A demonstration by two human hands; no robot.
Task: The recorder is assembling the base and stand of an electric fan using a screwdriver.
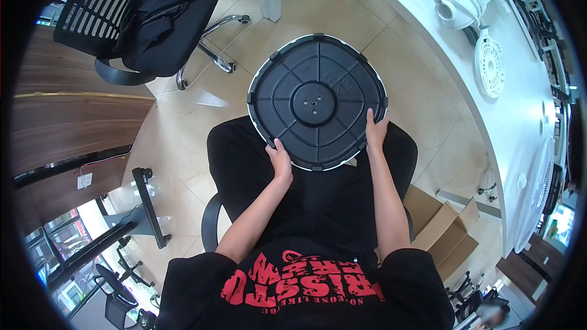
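Two-handed hold | my left hand (pixel 280 162) clamped at the lower-left rim of the ribbed black disc (pixel 313 102) | disc between, over my knees (pixel 229 146) | my right hand (pixel 375 133) clamped lower right | I'd judge an even grip steadies it best, clear of the curved left edge of the tabletop (pixel 504 125)

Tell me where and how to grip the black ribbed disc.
I'd hold the black disc by its rim, coming from both sides of its near half, where the left hand and right hand are: it is wide and round, and its ribbed face likely offers little to pinch.
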